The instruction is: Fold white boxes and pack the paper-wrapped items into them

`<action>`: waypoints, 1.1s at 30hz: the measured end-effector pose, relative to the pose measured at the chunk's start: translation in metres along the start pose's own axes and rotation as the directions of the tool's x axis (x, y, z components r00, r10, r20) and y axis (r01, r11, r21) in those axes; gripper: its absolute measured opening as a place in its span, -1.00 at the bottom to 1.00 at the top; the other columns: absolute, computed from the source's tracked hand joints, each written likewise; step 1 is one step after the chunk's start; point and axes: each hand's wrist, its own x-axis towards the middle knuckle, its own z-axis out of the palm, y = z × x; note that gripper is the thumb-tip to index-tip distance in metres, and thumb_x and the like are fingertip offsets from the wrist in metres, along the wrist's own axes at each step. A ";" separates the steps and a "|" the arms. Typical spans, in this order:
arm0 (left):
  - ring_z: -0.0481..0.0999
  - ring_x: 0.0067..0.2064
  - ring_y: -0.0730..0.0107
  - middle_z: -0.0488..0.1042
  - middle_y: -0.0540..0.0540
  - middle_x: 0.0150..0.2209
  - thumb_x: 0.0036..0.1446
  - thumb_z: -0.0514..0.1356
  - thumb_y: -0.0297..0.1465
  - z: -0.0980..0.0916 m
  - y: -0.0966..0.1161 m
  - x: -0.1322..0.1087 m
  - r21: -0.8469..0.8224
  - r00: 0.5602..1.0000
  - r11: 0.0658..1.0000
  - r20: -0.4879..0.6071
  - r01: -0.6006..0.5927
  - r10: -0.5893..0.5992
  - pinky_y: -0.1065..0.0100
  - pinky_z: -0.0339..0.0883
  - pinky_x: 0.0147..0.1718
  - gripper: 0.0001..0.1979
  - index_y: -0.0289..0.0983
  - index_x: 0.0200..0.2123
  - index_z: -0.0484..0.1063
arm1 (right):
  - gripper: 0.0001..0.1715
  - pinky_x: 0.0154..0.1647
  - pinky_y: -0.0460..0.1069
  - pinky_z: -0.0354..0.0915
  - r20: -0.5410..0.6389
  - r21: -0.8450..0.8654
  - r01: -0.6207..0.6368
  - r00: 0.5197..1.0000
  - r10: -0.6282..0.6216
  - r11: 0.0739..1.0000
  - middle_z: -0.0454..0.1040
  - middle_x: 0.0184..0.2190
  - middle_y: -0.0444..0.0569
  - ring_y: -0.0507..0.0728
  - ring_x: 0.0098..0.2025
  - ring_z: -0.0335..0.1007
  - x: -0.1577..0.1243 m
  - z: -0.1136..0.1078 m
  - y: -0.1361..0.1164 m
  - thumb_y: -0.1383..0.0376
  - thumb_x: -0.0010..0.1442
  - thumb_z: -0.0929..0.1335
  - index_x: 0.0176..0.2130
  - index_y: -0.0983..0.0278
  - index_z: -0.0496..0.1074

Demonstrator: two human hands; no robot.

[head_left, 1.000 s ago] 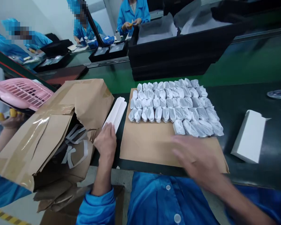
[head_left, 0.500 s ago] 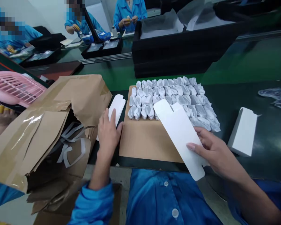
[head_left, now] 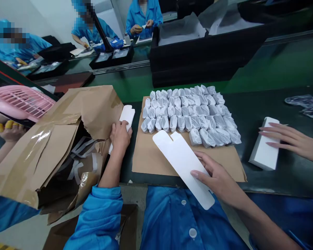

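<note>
My right hand (head_left: 211, 175) grips a flattened white box (head_left: 181, 166) by its right edge, thumb on top. The flat box is tilted over the front of a brown cardboard sheet (head_left: 152, 158). My left hand (head_left: 120, 136) is closed over a stack of flattened white boxes (head_left: 127, 116) beside the sheet, its fingers curled onto the stack. Several rows of small items wrapped in white paper (head_left: 184, 111) sit on the sheet. At the right, a co-worker's hand (head_left: 289, 137) touches a folded white box (head_left: 264, 147) lying on the table.
A torn, open brown carton (head_left: 65, 104) stands at left, with paper strips inside. Beyond it are a pink basket (head_left: 26, 100) and a gloved co-worker's hand (head_left: 11, 131). Black trays (head_left: 193, 62) stand behind the wrapped items. Plastic bags (head_left: 306, 104) lie far right. Several people sit opposite.
My right hand has moved left and slightly down with the flat box. My left hand's fingers have curled onto the stack. A co-worker's hand has come in from the right onto the folded box.
</note>
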 end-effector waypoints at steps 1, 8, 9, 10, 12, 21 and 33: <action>0.35 0.12 -0.18 0.41 -0.34 0.02 0.23 0.12 -0.35 0.000 0.001 0.001 -0.032 1.000 0.999 -0.002 0.006 -0.006 -0.08 0.38 -0.03 -0.75 -0.23 -0.05 0.46 | -0.19 0.16 0.14 0.37 0.009 0.020 0.033 0.999 -0.034 0.999 0.23 0.34 0.11 0.31 0.27 0.30 0.002 0.001 0.001 -0.07 0.26 0.36 0.34 0.18 0.13; 0.54 0.02 0.14 0.48 -0.26 0.09 0.35 -0.09 -0.11 -0.041 0.019 -0.049 -0.487 0.994 0.871 0.038 -0.068 0.099 0.16 0.46 -0.06 -0.46 -0.26 0.24 0.29 | -0.39 0.10 0.10 0.39 0.115 -0.089 0.162 0.982 -0.151 0.983 0.39 0.22 0.06 0.23 0.17 0.39 0.003 -0.009 -0.009 0.15 0.29 0.35 0.27 0.21 0.26; 0.57 -0.03 0.15 0.53 -0.24 0.03 0.35 -0.12 -0.05 -0.050 0.023 -0.065 -0.671 0.978 0.739 0.114 -0.055 0.176 0.20 0.49 -0.13 -0.41 -0.26 0.25 0.30 | -0.43 0.07 0.08 0.41 0.143 -0.145 0.184 0.976 -0.163 0.972 0.42 0.19 0.03 0.21 0.14 0.42 0.003 -0.012 -0.011 0.18 0.30 0.35 0.26 0.19 0.28; 0.59 -0.07 0.13 0.58 -0.23 -0.04 0.30 -0.04 0.02 -0.058 0.028 -0.080 -0.785 0.949 0.620 0.197 0.003 0.245 0.22 0.49 -0.19 -0.38 -0.27 0.20 0.38 | -0.46 0.03 0.06 0.43 0.176 -0.206 0.217 0.967 -0.182 0.954 0.44 0.17 0.00 0.19 0.11 0.44 0.002 -0.013 -0.011 0.20 0.31 0.33 0.25 0.16 0.30; 0.59 -0.22 0.18 0.63 -0.18 -0.22 0.12 0.24 0.01 -0.067 0.039 -0.105 -0.832 0.921 0.540 0.300 0.126 0.249 0.32 0.46 -0.33 -0.49 -0.29 -0.08 0.59 | -0.44 0.01 0.07 0.43 0.196 -0.366 0.330 0.941 -0.275 0.870 0.45 0.16 0.01 0.20 0.10 0.45 0.000 -0.012 -0.011 0.20 0.34 0.32 0.28 0.15 0.27; 0.53 -0.43 0.38 0.58 -0.07 -0.38 0.08 0.35 -0.15 -0.055 0.045 -0.121 -0.792 0.708 0.374 0.604 0.483 0.366 0.42 0.46 -0.51 -0.61 -0.28 -0.09 0.60 | -0.32 -0.09 0.19 0.37 0.306 -0.832 0.545 0.606 -0.735 0.103 0.47 0.01 0.31 0.34 -0.04 0.39 -0.006 -0.001 -0.009 0.24 0.32 0.33 0.28 0.58 0.17; 0.59 -0.41 0.36 0.64 -0.09 -0.39 0.04 0.31 -0.23 -0.041 0.070 -0.120 -0.821 0.824 0.504 0.466 0.267 0.323 0.50 0.44 -0.52 -0.76 -0.25 -0.29 0.66 | -0.52 0.07 0.20 0.32 0.344 -0.865 0.502 0.567 -0.749 -0.016 0.51 -0.03 0.19 0.27 -0.05 0.39 -0.008 -0.020 -0.015 0.40 0.33 0.28 0.20 0.55 0.29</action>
